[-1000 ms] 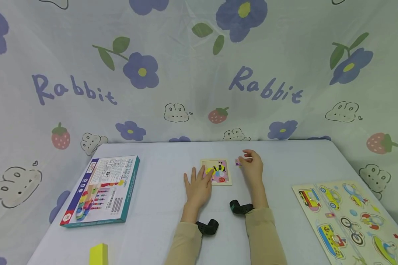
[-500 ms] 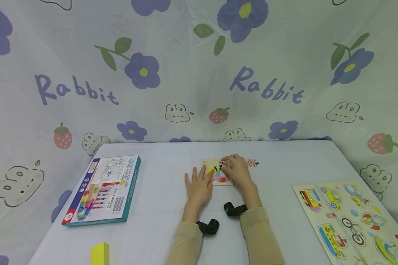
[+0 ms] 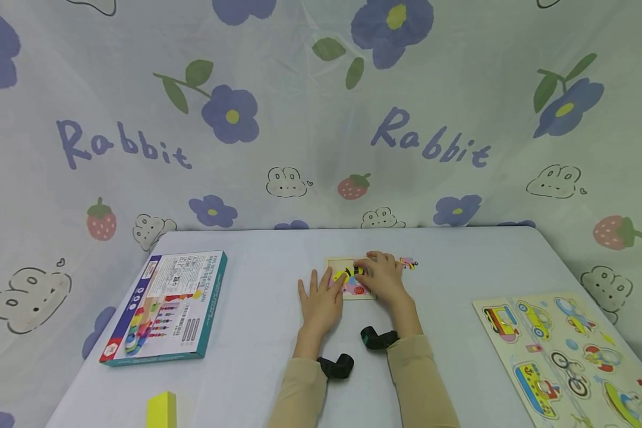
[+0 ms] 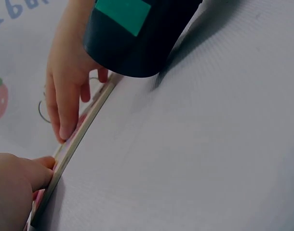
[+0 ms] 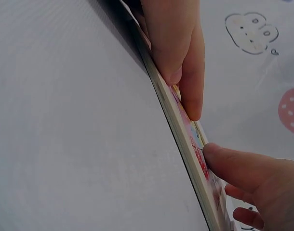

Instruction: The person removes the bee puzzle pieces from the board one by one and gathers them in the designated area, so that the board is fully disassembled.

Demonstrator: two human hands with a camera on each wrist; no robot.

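A small square wooden puzzle board [image 3: 350, 297] with a bee picture lies flat near the middle of the table. My left hand [image 3: 321, 304] rests at its left side, fingers spread and straight, with the thumb on the picture. At the upper right of the board, my right hand [image 3: 386, 280] holds a puzzle piece between thumb and bent index finger; the fingers mostly hide it. In the right wrist view, these right fingertips [image 5: 193, 113] touch the board's face, across from the left thumb [image 5: 221, 156]. A loose pink and yellow puzzle piece [image 3: 408, 263] lies just beyond the right hand.
At the left lies a boxed toy set [image 3: 163, 309]. A yellow block [image 3: 161, 410] stands at the front left edge. A larger wooden vehicle puzzle [image 3: 567, 351] lies at the right. Behind the table hangs a printed cloth [image 3: 321, 119].
My right hand has moved left from beside the board onto its upper right part, bringing a piece along. The loose piece behind it has come into view. My left hand has stayed put.
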